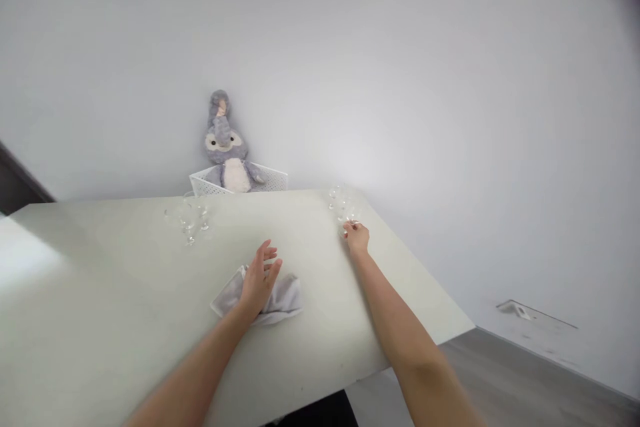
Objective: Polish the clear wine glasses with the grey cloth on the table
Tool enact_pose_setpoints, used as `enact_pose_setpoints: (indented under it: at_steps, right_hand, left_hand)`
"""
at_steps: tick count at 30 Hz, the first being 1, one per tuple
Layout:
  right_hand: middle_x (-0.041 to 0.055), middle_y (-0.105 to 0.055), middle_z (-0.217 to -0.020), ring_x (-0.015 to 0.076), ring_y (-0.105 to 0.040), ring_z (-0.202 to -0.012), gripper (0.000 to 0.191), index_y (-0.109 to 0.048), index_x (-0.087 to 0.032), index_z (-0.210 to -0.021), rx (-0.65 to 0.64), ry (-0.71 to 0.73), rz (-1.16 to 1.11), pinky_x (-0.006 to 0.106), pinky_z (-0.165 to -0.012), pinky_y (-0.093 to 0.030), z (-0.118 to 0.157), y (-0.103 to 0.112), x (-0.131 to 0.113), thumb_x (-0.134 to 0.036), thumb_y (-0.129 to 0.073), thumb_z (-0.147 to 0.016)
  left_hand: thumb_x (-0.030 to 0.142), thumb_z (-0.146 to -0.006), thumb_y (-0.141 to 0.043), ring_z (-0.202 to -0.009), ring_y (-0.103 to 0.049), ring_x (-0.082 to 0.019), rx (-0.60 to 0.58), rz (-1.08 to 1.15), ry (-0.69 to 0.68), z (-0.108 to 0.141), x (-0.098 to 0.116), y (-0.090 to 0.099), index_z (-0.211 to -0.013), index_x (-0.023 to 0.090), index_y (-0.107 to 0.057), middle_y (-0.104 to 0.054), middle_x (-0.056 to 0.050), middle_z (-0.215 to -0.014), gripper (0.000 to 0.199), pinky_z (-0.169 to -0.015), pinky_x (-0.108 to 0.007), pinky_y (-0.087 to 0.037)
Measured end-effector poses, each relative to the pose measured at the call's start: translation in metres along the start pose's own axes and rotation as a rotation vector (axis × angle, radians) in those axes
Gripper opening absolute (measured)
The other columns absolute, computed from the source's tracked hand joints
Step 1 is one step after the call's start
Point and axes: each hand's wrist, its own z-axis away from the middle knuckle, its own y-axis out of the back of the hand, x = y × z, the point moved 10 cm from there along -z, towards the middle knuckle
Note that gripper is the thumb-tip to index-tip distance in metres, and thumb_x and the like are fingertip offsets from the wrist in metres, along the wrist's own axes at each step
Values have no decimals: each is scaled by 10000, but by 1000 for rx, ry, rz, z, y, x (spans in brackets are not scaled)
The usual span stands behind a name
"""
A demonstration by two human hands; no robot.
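Glasses, head view: clear stemmed glasses in two clusters, left group [187, 219] and right group [343, 200], both toward far side of worktop [100, 293]; count unclear, too transparent.
Right hand [357, 235]: at near side of right group, fingers curled in at a glass; firm hold or mere touch, cannot tell.
Left hand [261, 273]: open, fingers loosely spread, nothing gripped; over cloth [287, 297], contact unclear.
Progress: partway, as a guess; one hand busy at right group, left group unattended. Which glasses are done and which left, cannot tell.
Materials: glass thin, smooth, rounded bowls; cloth pale grey, soft-looking, rumpled; worktop flat, pale, smooth.
Behind: fuzzy grey-and-white plush toy [234, 175] in white perforated basket [275, 179], likely plastic; plain wall [425, 80].
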Motion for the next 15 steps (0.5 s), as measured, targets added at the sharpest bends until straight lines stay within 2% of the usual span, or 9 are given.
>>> enact_pose_setpoints:
  at_steps: [8, 12, 15]
  right_hand:
    - [66, -638, -802, 104, -540, -478, 292, -603, -139, -884, -1, -31, 51, 202, -444, -397, -10, -1, 9, -311, -512, -667]
    - [51, -593, -869, 78, -507, -441, 453, -501, -166, -1059, 33, -50, -3, 201, -410, -399, 5, 14, 11, -362, -560, -655]
    - [-17, -544, -718, 70, -460, -409, 505, -450, -182, -1068, 44, -58, -42, 200, -388, -383, 26, 31, 12, -406, -594, -638]
  left_hand:
    - [419, -820, -408, -892, -581, -177, -5, 16, 41, 0, -4, 0, -1178, 224, -383, -554, -74, -1021, 408, -731, -346, -491]
    - [398, -817, -408, -834, -581, -161, 27, 22, 53, 1, -4, 3, -1144, 219, -416, -559, -55, -968, 373, -701, -324, -489]
    - [376, -806, -430, -771, -568, -142, 73, 66, 59, 1, -1, 7, -1123, 228, -431, -559, -35, -919, 350, -683, -305, -479]
